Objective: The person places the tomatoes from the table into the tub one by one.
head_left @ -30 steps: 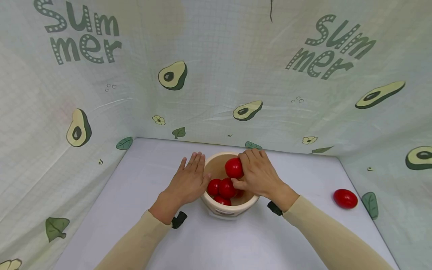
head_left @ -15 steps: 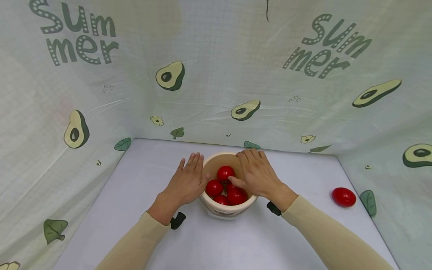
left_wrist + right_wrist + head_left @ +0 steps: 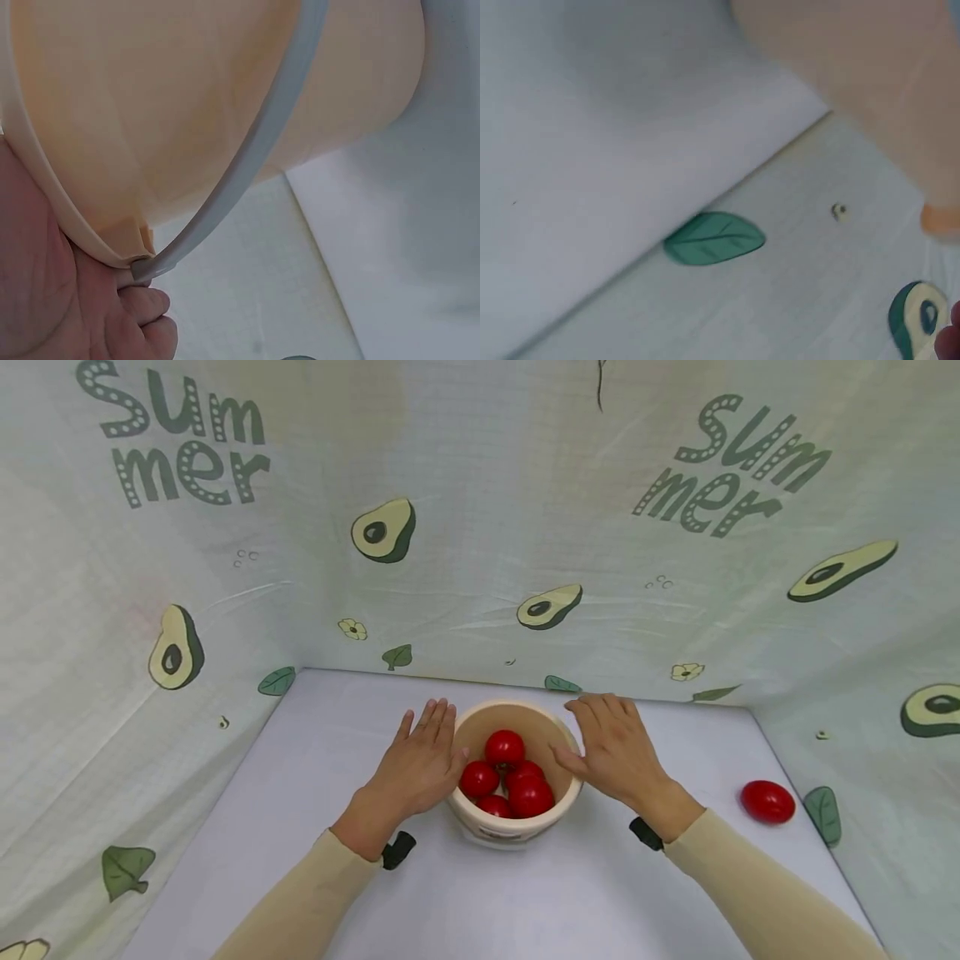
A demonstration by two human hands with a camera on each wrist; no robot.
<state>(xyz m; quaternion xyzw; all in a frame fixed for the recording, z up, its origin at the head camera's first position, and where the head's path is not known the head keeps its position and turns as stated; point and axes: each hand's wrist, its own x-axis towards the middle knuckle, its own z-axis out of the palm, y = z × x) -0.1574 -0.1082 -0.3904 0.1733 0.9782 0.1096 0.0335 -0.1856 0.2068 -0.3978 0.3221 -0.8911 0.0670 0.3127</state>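
A cream bucket (image 3: 498, 833) stands on the table with several red tomatoes (image 3: 505, 748) inside. Along its left rim lies my left hand (image 3: 420, 766), fingers straight and thumb at the edge. The left wrist view shows that palm against the rim, beside the end of the bucket's grey handle (image 3: 255, 142). My right hand (image 3: 617, 750) hovers over the right side of the bucket, holding nothing, fingers loosely bent and thumb apart. Only a bit of its fingertips (image 3: 949, 341) shows in the right wrist view, near the blurred bucket wall (image 3: 855, 67).
Another red tomato (image 3: 767, 802) lies alone near the right edge of the white table (image 3: 600, 893). A pale curtain (image 3: 465, 527) printed with avocados hangs behind the table and along both sides.
The right hand lowered a tomato into the bucket and let it go, then moved right to the rim. Tomatoes inside shifted. The left hand stayed at the left rim.
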